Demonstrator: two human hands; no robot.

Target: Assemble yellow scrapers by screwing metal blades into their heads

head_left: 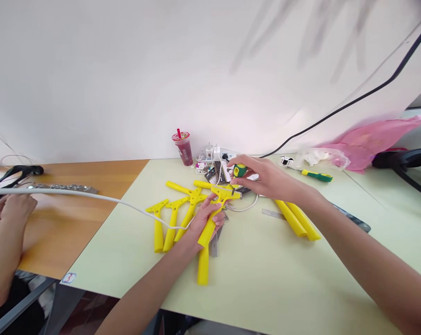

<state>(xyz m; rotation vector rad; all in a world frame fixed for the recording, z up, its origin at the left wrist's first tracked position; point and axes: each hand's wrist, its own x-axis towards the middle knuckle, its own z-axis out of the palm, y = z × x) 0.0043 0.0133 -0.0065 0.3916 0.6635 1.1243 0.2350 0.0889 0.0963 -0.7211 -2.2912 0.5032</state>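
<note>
My left hand [202, 217] is closed around the handle of a yellow T-shaped scraper [207, 229], its wide head tilted up and away from me. In my right hand [266, 177] is a short screwdriver [240, 170] with a green and yellow handle, pointing down at the right end of the scraper's head. Whether its tip sits in a screw is too small to tell. Several more yellow scrapers [158, 232] lie to the left of and beneath my left hand. Flat metal blades [214, 243] lie under that hand. Two yellow handles [296, 221] rest below my right forearm.
Near the wall stand a drink cup [184, 150] with a straw and a white power strip [227, 155]. A second screwdriver [317, 175], a phone [353, 218] and a pink bag [367, 139] lie right. A white cable [126, 203] crosses left, where another person's hands [18, 207] are.
</note>
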